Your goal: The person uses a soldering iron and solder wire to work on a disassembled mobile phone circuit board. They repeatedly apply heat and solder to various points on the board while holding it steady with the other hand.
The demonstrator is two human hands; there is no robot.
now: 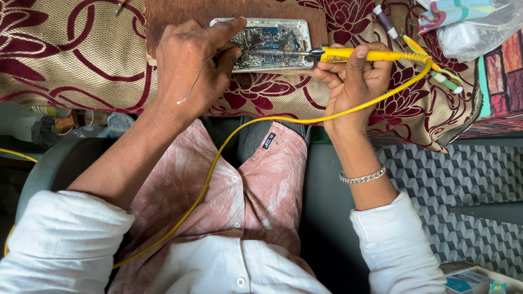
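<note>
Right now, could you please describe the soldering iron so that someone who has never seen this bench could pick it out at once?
Start at the floral cloth covering the bench, then find the opened phone lying on the wooden board. The soldering iron is in the right hand, its dark tip on the phone's circuitry. It alone is bright yellow, trailing a matching yellow cord towards the lap.

Left hand [190, 65] covers the open phone's [272, 43] near end; the plastic bag [474, 30] and small box [466, 280] run off frame.
</note>
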